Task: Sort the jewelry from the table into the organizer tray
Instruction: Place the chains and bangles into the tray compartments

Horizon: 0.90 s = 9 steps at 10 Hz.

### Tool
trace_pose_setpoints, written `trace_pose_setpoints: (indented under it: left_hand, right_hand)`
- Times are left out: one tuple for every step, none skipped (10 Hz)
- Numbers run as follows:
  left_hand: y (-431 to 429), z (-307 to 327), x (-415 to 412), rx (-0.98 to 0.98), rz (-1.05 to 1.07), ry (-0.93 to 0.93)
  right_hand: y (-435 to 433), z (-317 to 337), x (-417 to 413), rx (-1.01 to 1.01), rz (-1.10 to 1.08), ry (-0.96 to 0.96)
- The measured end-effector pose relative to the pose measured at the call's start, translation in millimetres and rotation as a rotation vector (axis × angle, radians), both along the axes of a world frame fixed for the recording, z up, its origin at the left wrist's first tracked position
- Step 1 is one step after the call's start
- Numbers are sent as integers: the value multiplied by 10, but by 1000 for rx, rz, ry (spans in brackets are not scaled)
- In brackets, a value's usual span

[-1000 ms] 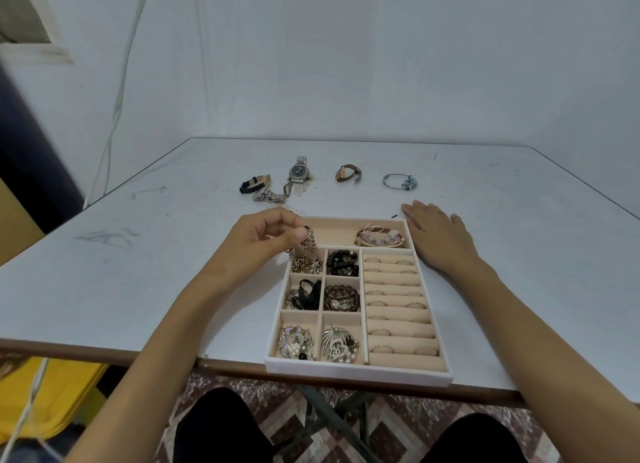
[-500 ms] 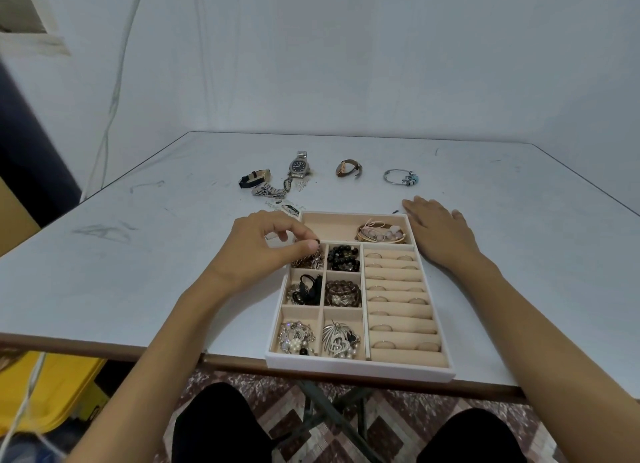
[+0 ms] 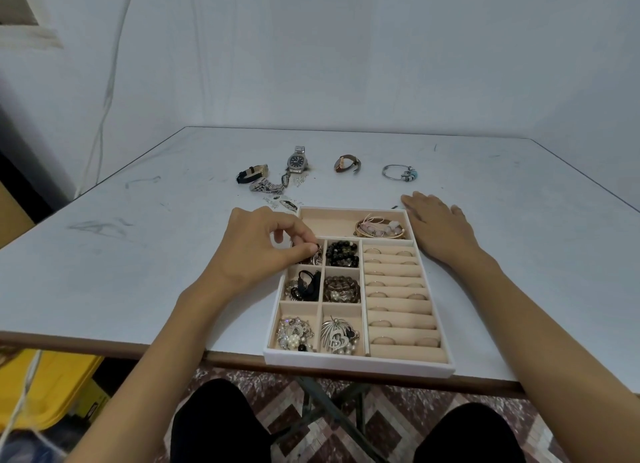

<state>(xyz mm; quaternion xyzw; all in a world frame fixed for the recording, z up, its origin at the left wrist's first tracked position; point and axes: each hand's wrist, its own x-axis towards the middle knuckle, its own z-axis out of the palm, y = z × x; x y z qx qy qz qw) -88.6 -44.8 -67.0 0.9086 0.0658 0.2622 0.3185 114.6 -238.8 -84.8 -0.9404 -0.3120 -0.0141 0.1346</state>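
Lowered into far-left square cell of white, beige-lined organizer tray (image 3: 356, 364): tangled silver chain piece (image 3: 316, 256), pinched in left hand (image 3: 256, 251); right hand (image 3: 436, 227) flat beside tray; release likely next.

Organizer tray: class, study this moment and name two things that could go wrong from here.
1. The organizer tray sits right at the near edge of the table; a nudge might tip it off.
2. The left hand pinches a silver piece in a small compartment beside the black beads; when the grip opens, fingers could snag it and drag it back out.
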Motion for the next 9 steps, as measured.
trace_pose_setpoints:
  left_hand:
    - [8,5,0,8,13,-32]
    - [24,14,7,10,24,-53]
    - [24,-14,17,34,-20,-30]
    - [26,-42,30,49,-32,-16]
    - [45,-58,33,55,-23,-21]
    - [47,-70,34,57,-21,-23]
    - [47,-76,35,61,-22,-24]
    - [67,-84,34,80,-36,-23]
    - [97,-88,46,32,-52,-46]
  right_hand:
    - [0,0,-5,0,-2,2]
    - [-4,5,-4,3,-4,7]
    - [-3,5,-5,6,-3,6]
    - [-3,9,-9,10,-6,11]
    - [-1,5,-6,3,-7,8]
    - [-4,-5,0,29,-7,18]
    - [-7,-14,20,51,7,24]
    - [12,-10,43,87,72,3]
    - [39,17,38,212,110,26]
